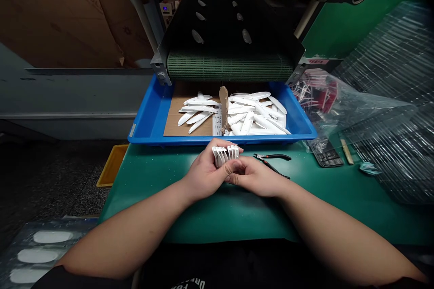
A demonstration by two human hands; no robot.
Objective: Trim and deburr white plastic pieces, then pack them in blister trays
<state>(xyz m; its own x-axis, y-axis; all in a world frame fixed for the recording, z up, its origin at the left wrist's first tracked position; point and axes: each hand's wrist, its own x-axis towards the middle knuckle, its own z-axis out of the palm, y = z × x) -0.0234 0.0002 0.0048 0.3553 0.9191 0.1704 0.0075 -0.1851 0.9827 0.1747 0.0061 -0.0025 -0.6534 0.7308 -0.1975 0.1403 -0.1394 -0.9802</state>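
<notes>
My left hand [205, 172] is wrapped round a stack of white plastic parts [222, 156], several of them side by side with their ends facing up. Against the stack's lower right side, my right hand [252, 175] has its fingers closed, its thumb close to the left thumb. The stack is held over the green table, just in front of the blue tray [190, 141]. Loose white plastic parts [254, 115] of the same long, rounded shape lie in that tray. Part of the stack is hidden behind my fingers.
Above the tray ends a green conveyor belt [230, 65] carrying more parts. Cutting pliers [274, 157] lie right of my hands on the green table [152, 180]. Clear plastic trays [400, 99] are piled at the right. A yellow bin [113, 165] stands at the left.
</notes>
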